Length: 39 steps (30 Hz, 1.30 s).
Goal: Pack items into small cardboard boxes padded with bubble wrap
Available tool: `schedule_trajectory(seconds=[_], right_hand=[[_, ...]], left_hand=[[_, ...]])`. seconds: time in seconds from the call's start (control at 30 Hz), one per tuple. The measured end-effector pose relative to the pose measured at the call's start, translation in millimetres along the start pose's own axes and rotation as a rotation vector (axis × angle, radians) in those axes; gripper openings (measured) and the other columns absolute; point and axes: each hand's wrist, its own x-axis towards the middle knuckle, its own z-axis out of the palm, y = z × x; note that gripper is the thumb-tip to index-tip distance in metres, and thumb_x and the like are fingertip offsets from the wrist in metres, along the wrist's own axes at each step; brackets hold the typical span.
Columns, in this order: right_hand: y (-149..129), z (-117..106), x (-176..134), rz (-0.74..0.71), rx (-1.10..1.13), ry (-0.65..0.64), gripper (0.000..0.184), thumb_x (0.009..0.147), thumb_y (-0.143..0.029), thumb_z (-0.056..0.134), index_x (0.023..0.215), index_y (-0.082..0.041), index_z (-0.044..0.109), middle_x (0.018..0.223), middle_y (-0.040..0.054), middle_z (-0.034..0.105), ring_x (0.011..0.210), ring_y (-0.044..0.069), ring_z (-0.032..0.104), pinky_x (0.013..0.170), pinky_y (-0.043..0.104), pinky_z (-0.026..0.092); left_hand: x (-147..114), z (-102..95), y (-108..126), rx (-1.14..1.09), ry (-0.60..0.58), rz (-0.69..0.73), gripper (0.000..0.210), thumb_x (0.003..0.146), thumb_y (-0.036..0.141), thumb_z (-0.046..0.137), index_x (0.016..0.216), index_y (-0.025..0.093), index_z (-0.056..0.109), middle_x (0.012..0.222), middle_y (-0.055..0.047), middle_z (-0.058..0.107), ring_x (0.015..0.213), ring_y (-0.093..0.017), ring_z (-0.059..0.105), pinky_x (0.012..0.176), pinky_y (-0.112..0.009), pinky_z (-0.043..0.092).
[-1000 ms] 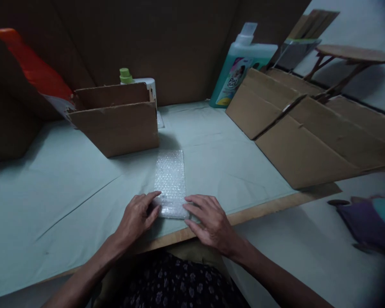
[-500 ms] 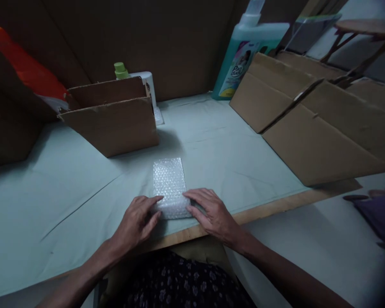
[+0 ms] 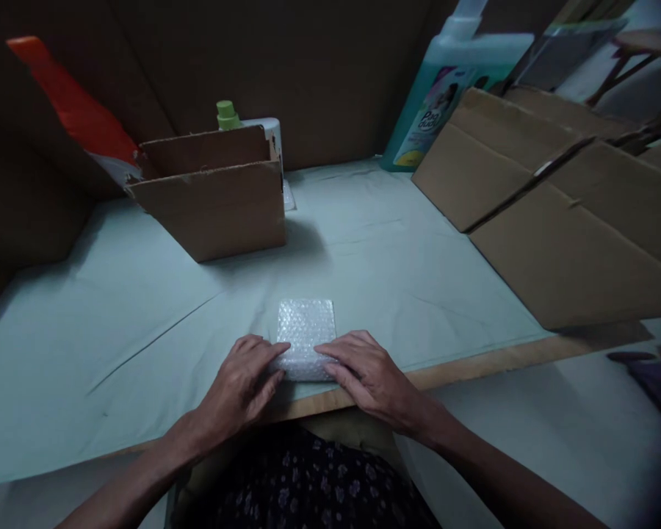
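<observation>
Bubble wrap [image 3: 307, 323], ends partly hidden, grasped by left fingers [image 3: 271, 353] and right fingers [image 3: 338, 350].

Dim, cool-lit corner with a cloth-covered surface [image 3: 474, 372] against a dark brown panel [image 3: 330, 73].
The panel spans the back, marked by a slanting seam toward the left, where another dark brown panel [image 3: 25, 209] closes that side. Pale green cloth [image 3: 385, 279], creased in places, stops short of a bare wooden front edge. Beyond the right end lie a pale floor [image 3: 507, 441] and a wooden stool or small table [image 3: 654, 42] on slanting legs, partly cut off. Soft shadows fall across the cloth; the upper right is brighter.
</observation>
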Motion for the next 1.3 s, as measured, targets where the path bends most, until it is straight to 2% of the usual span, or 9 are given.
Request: schedule_trajectory(seconds=[0.17,0.33,0.43,0.53,0.7,0.87,1.03,1.2,1.3], right_hand=[[-2.2,-5.6,-9.8,-0.024,-0.238,0.058,0.030,0.097,-0.025,0.061,0.126,-0.016,0.061,0.133,0.0156,0.064,0.121,0.029,0.059,0.096,0.048,0.049],[-2.2,1.4,-7.0,-0.108,-0.314,-0.051,0.030,0.095,-0.022,0.061,0.124,-0.015,0.062,0.133,0.0148,0.065,0.123,0.032,0.057,0.097,0.050,0.048],[-0.4,5.1,-0.9,-0.050,-0.184,-0.017,0.026,0.098,-0.017,0.056,0.123,-0.017,0.062,0.119,0.0098,0.072,0.111,0.025,0.064,0.093,0.043,0.049],[2.6,4.3,5.2,0.028,-0.057,-0.005,0.024,0.098,-0.021,0.057,0.121,-0.017,0.063,0.110,0.0068,0.075,0.101,0.021,0.066,0.090,0.040,0.050],[14.5,-1.6,22.0,0.218,-0.262,-0.050,0.041,0.097,-0.035,0.059,0.130,-0.011,0.061,0.133,0.0174,0.065,0.127,0.032,0.056,0.102,0.050,0.045],[24.4,-1.6,33.8,0.327,-0.281,-0.166,0.035,0.091,-0.037,0.065,0.117,-0.014,0.066,0.144,0.0177,0.057,0.140,0.034,0.045,0.110,0.053,0.040],[20.2,-0.4,28.0,0.253,0.016,-0.107,0.015,0.087,-0.027,0.066,0.099,-0.020,0.061,0.133,0.0121,0.064,0.126,0.029,0.057,0.104,0.049,0.045],[14.2,-3.5,25.8,0.383,0.358,-0.039,0.056,0.085,-0.028,0.066,0.137,-0.022,0.049,0.121,0.0097,0.068,0.100,0.021,0.067,0.088,0.037,0.054],[15.9,-0.8,30.4,0.447,0.415,-0.038,0.042,0.083,-0.030,0.066,0.124,-0.020,0.060,0.091,0.0024,0.068,0.079,0.017,0.064,0.072,0.029,0.052]], left_hand=[[15.1,10.5,-8.3,0.118,0.006,-0.106,0.032,0.094,0.020,0.055,0.126,0.019,0.057,0.079,-0.002,0.064,0.074,-0.019,0.059,0.072,-0.034,0.050],[19.9,14.5,-9.2,0.247,0.075,-0.100,0.030,0.096,0.025,0.055,0.124,0.016,0.058,0.104,-0.012,0.067,0.094,-0.025,0.061,0.081,-0.041,0.050],[13.0,8.4,-2.4,0.127,0.052,-0.007,0.038,0.095,0.027,0.058,0.131,0.017,0.053,0.117,-0.013,0.065,0.106,-0.026,0.059,0.091,-0.043,0.049],[10.8,6.3,-0.3,0.045,0.022,-0.001,0.036,0.097,0.021,0.053,0.133,0.019,0.051,0.105,-0.008,0.068,0.097,-0.022,0.060,0.089,-0.042,0.049],[33.3,15.6,-19.0,0.089,0.011,-0.143,0.031,0.096,0.026,0.051,0.124,0.015,0.060,0.100,-0.011,0.069,0.091,-0.025,0.061,0.083,-0.045,0.051],[57.2,17.4,-39.1,0.041,-0.140,-0.141,0.052,0.084,0.020,0.054,0.135,0.015,0.053,0.133,-0.016,0.060,0.125,-0.032,0.051,0.105,-0.054,0.044],[55.8,7.3,-35.1,-0.112,-0.297,-0.097,0.075,0.075,0.017,0.054,0.148,0.014,0.038,0.135,-0.017,0.056,0.128,-0.032,0.047,0.110,-0.054,0.041],[41.0,7.2,-19.1,-0.185,-0.265,-0.178,0.068,0.075,0.011,0.053,0.142,0.018,0.045,0.110,-0.010,0.061,0.102,-0.025,0.056,0.093,-0.046,0.052],[38.0,-5.0,-15.9,-0.207,-0.235,-0.181,0.059,0.081,0.014,0.056,0.139,0.022,0.048,0.112,-0.009,0.061,0.102,-0.023,0.059,0.090,-0.042,0.055]])
